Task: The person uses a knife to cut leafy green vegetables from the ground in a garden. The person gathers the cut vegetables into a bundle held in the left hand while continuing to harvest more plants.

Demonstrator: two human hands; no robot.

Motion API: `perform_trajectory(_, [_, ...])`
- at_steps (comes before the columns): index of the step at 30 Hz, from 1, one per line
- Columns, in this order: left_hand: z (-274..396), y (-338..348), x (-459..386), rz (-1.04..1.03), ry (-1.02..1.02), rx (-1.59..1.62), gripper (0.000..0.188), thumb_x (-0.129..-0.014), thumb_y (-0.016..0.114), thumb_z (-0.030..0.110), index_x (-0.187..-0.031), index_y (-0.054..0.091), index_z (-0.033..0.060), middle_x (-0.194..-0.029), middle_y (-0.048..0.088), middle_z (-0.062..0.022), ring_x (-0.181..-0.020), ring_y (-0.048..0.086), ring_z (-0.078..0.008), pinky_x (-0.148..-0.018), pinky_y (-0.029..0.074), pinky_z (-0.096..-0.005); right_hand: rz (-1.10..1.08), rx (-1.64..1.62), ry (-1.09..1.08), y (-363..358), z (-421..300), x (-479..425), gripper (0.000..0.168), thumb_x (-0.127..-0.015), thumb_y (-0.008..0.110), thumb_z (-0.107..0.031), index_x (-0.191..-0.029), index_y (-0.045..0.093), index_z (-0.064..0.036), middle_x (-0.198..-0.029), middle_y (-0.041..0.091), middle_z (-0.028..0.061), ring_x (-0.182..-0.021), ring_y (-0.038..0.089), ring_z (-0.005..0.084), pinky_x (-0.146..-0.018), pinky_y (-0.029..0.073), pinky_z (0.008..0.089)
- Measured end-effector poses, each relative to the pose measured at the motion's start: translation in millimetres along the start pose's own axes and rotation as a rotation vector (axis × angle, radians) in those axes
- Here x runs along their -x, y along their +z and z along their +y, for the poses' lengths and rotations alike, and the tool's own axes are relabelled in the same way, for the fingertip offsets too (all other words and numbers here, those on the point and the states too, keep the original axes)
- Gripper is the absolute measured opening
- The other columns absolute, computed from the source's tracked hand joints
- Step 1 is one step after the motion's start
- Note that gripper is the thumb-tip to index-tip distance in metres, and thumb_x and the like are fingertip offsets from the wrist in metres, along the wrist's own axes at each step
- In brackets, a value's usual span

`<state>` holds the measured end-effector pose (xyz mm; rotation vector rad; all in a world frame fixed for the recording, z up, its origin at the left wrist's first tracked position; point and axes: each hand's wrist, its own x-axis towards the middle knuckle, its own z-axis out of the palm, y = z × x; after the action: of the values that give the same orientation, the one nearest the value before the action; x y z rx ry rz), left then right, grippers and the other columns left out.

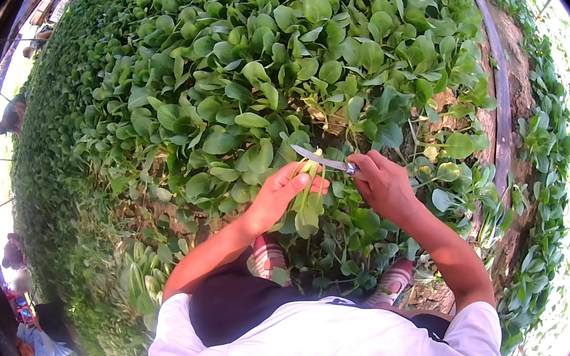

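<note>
My left hand (289, 189) holds a small leafy green plant (308, 202) upside down, its pale root end up and its leaves hanging below my fingers. My right hand (383, 184) grips a knife, the handle mostly hidden in my fist. The knife's curved metal blade (322, 160) points left and lies across the pale stem base, just above my left fingers. Around and beyond both hands grow dense green leafy vegetables (264, 90).
A wooden board (499, 81) edges the bed on the right. A pile of pale-stemmed plants (145, 273) lies at lower left. My feet in striped footwear (270, 256) stand among plants. Several people are at the far left edge, one in light blue cloth (40, 343).
</note>
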<state>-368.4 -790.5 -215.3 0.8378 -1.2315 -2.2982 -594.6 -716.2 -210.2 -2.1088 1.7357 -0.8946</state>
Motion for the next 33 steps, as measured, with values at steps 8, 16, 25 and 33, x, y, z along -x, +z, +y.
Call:
perform_trajectory(8, [1, -4, 2, 0.073, 0.182, -0.250, 0.031, -0.096, 0.049, 0.022, -0.118, 0.055, 0.0007, -0.123, 0.056, -0.0074, -0.110, 0.054, -0.0170, -0.100, 0.037, -0.0322, -0.109, -0.065, 0.288, 21, 19, 16, 0.020, -0.088, 0.056, -0.020, -0.101, 0.047, -0.007, -0.087, 0.054, 0.0114, -0.077, 0.058, 0.0333, -0.063, 0.048, 0.0411])
perform_trajectory(16, [46, -44, -41, 0.109, 0.097, -0.627, 0.043, -0.088, 0.062, 0.022, -0.123, 0.047, 0.0026, -0.109, 0.058, -0.0068, -0.084, 0.057, -0.0137, -0.079, 0.047, -0.0274, -0.135, -0.361, 0.555, 26, 26, 10, 0.031, -0.090, 0.055, -0.026, -0.108, 0.043, -0.004, -0.089, 0.058, 0.0198, -0.086, 0.056, 0.0405, -0.073, 0.044, 0.0454])
perform_trajectory(25, [50, -139, -123, 0.522, 0.220, -1.764, 0.051, -0.077, 0.055, 0.002, -0.126, 0.044, 0.0118, -0.120, 0.047, -0.0162, -0.089, 0.060, -0.0390, -0.074, 0.051, -0.0453, -0.179, -0.232, 0.537, 92, 35, -59, 0.041, -0.092, 0.051, -0.028, -0.123, 0.043, -0.003, -0.090, 0.062, 0.0221, -0.085, 0.059, 0.0405, -0.073, 0.046, 0.0465])
perform_trajectory(33, [1, -192, -71, 0.689, 0.226, -1.418, 0.037, -0.081, 0.062, 0.013, -0.116, 0.051, 0.0069, -0.114, 0.051, -0.0138, -0.093, 0.057, -0.0381, -0.077, 0.048, -0.0440, -0.222, 0.023, 0.508, 185, 56, -104, 0.042, -0.091, 0.050, -0.021, -0.131, 0.042, -0.011, -0.093, 0.065, 0.0191, -0.082, 0.061, 0.0384, -0.069, 0.049, 0.0466])
